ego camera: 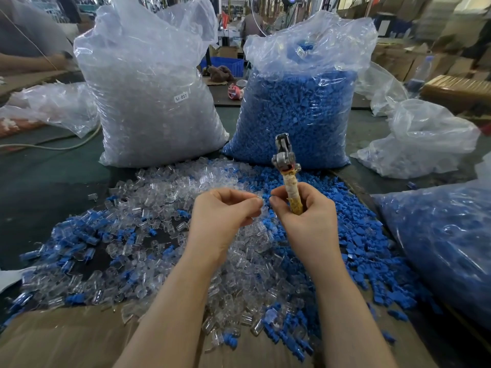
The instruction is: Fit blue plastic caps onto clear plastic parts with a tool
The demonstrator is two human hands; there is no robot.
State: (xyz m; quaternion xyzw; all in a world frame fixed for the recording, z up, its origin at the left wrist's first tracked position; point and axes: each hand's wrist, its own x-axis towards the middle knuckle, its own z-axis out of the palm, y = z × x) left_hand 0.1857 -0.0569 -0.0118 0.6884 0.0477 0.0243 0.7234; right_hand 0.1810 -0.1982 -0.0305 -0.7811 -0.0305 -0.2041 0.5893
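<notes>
My right hand (303, 211) grips a metal tool (285, 158) by its tape-wrapped handle, jaws pointing up and away. Its thumb and forefinger also pinch a small blue cap (266, 197). My left hand (223, 211) pinches a clear plastic part (259, 205) right beside that cap; the two pieces meet between my fingertips. Below both hands lies a mixed heap of clear parts (159, 197) and blue caps (353, 235) spread over the table.
A tall bag of clear parts (151, 88) stands at the back left, a bag of blue caps (297, 107) at the back right. Another bag of blue pieces (446, 245) lies at the right. Cardboard (61, 338) covers the near edge. A person's arm (29, 59) is at far left.
</notes>
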